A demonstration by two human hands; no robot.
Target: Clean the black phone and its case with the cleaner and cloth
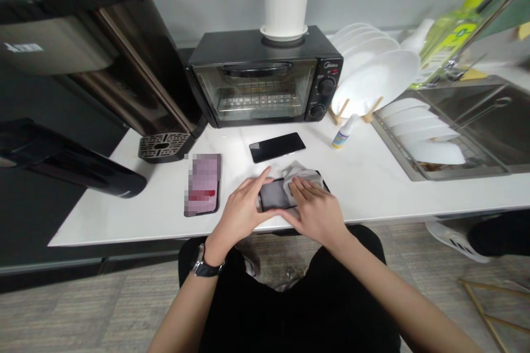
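Observation:
A smartphone [273, 195] lies on the white counter before me, its screen partly covered by a grey cloth [304, 170]. My left hand [243, 207] holds the phone's left end, thumb along the near edge and fingers toward the far side. With fingers pressed flat together, my right hand [317, 207] holds the cloth down on the screen. Beyond them rests a black smartphone [277, 147] with a dark screen. Another phone [202, 185], its lit screen blurred out, lies left of my left hand. A small white spray bottle [343, 132] stands to the right.
A toaster oven [265, 83] bearing a white pot [286, 0] stands at the back. Left are a drink dispenser [165, 143] and a dark bottle [83, 165]. Right are racked plates [381, 71], bowls [434, 154] and a sink [484, 99]. A person's shoe [455, 240] shows below.

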